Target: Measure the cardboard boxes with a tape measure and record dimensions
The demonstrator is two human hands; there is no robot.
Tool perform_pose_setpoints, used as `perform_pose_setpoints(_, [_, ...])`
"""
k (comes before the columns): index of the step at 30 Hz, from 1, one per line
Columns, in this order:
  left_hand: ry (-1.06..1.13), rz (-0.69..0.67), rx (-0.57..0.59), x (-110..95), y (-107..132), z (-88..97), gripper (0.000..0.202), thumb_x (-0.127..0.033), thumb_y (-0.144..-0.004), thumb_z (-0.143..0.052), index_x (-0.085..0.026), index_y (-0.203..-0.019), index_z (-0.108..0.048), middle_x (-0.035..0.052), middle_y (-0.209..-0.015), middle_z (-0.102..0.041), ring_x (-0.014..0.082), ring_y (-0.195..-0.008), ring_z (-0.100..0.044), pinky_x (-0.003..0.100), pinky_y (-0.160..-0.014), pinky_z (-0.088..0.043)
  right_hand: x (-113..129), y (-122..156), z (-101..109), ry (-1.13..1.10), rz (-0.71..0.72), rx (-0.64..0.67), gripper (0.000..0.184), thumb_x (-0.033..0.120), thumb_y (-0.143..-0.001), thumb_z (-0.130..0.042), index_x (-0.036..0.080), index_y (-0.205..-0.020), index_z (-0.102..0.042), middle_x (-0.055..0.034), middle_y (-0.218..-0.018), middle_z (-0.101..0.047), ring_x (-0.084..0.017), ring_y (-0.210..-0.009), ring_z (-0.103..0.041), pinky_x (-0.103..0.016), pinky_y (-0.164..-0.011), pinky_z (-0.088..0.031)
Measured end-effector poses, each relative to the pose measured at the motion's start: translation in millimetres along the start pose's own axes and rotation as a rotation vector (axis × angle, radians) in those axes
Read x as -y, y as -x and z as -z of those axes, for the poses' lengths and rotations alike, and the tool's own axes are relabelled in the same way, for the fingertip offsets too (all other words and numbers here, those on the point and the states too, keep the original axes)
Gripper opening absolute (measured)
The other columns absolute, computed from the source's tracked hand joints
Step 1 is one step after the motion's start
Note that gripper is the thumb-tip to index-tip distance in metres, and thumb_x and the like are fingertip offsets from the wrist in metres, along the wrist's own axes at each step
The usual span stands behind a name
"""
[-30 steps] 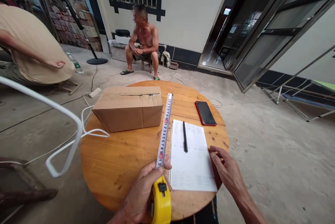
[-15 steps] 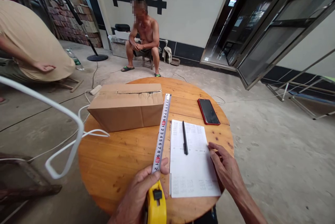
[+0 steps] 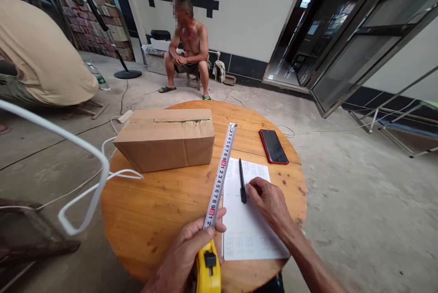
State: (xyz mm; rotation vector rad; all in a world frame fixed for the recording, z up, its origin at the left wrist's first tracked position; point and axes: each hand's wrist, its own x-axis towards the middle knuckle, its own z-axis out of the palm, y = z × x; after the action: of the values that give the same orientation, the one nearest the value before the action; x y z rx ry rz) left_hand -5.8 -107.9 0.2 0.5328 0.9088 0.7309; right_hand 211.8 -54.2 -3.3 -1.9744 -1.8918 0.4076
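My left hand (image 3: 195, 243) is closed around a yellow tape measure (image 3: 209, 268), its thumb lying at the base of the pulled-out blade. The metal blade (image 3: 221, 174) slants up and away, above the wooden table and across the left edge of the paper. Beside a black pen (image 3: 242, 181), my right hand (image 3: 272, 204) hovers with loosely bent fingers, a small gap showing between thumb and forefinger. Its fingertips are at or very near the pen's lower part; contact is unclear. The pen lies on a printed sheet of white paper (image 3: 251, 229).
A cardboard box (image 3: 167, 147) sits at the table's (image 3: 153, 220) back left. A red-cased phone (image 3: 274, 146) lies at the right. White bent tubing (image 3: 85, 147) juts in from the left. One person (image 3: 188, 46) sits facing the table; another person's back (image 3: 41, 51) shows at far left.
My right hand has moved left from the paper's right edge to beside the pen. The tape blade has swung slightly right, away from the box. The person at far left has shifted an arm out of sight.
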Motion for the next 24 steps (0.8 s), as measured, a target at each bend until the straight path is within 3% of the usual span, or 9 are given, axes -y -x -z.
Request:
perform_pose_setpoints(4, [-0.004,0.009,0.009,2,-2,0.7,0.018,-0.034,-0.077,-0.063,-0.018,-0.083,-0.067,0.0103,-0.145,-0.042,0.0102,-0.054,-0.059,0.026,-0.055,-0.041,12,-8,-7,0.186,-0.033,0.038,0.025,0.039,-0.085,-0.048,0.021,-0.073,-0.06,-0.0016,-0.069,-0.069,-0.016,-0.06,-0.06,-0.025,-0.053,-0.03])
perform_pose_setpoints(8, [0.005,0.014,0.014,5,-7,1.2,0.015,-0.031,-0.078,-0.062,-0.017,-0.081,-0.066,0.007,-0.146,-0.042,0.007,-0.051,-0.058,0.024,-0.053,-0.041,12,-15,-10,0.308,-0.077,0.068,0.019,0.033,-0.083,-0.05,0.02,-0.073,-0.061,-0.0021,-0.068,-0.069,-0.016,-0.059,-0.061,-0.025,-0.051,-0.025])
perform_pose_setpoints(18, [0.031,0.056,0.031,4,-10,5.2,0.015,-0.03,-0.08,-0.06,-0.017,-0.085,-0.065,0.0087,-0.148,-0.038,0.0073,-0.05,-0.059,0.026,-0.057,-0.042,-16,-28,8,0.398,-0.138,0.03,0.022,0.032,-0.083,-0.048,0.018,-0.073,-0.061,-0.0051,-0.065,-0.067,-0.018,-0.057,-0.06,-0.027,-0.05,-0.02])
perform_pose_setpoints(24, [0.053,0.085,0.018,-1,-10,0.9,0.017,-0.03,-0.074,-0.066,-0.015,-0.082,-0.065,0.0111,-0.143,-0.046,0.0073,-0.051,-0.058,0.024,-0.053,-0.039,-22,-20,12,0.326,-0.113,-0.023,0.032,0.044,-0.089,-0.043,0.02,-0.074,-0.059,-0.0038,-0.069,-0.067,-0.018,-0.06,-0.061,-0.026,-0.051,-0.024])
